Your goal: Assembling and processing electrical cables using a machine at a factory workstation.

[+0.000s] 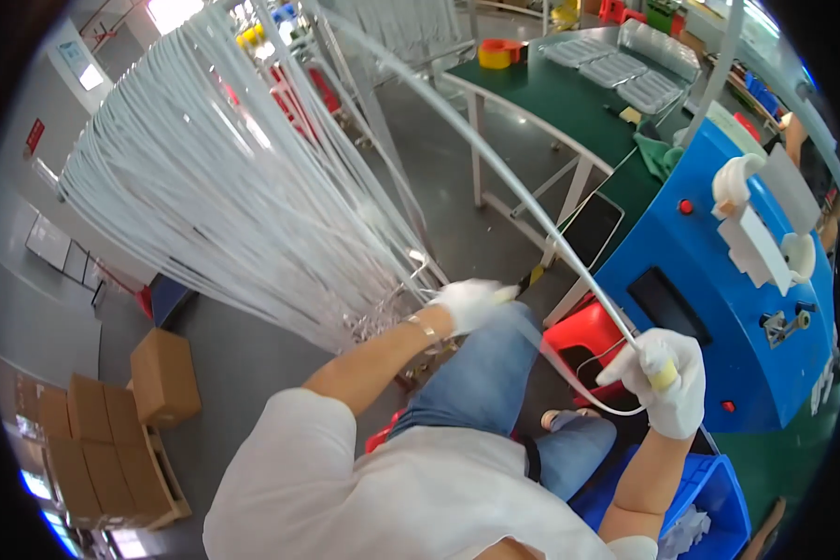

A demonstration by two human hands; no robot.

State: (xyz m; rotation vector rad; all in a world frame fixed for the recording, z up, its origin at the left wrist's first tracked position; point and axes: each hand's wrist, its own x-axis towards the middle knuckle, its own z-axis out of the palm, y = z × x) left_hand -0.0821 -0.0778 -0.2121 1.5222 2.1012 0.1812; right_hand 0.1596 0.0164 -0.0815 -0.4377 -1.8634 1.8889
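My right hand [670, 378], in a white glove with a yellowish fingertip, is closed around the lower end of a long white tube [495, 168]. The tube slants down from the top of the view. My left hand [471, 306], also gloved, is above my thigh and smeared by motion. Its fingers look pinched on one end of a thin white strip [567, 366], which loops down and across to my right hand. Left of that hand hangs a big bundle of thin white tubes [224, 187], with shiny ends gathered low.
At right stands a blue machine [719, 364] with a white fixture [754, 247]. A green table [579, 117] bears clear trays [649, 91] and a phone [595, 229]. Below are a red stool [583, 341] and a blue bin [726, 504]. Cardboard boxes [112, 439] are stacked at left.
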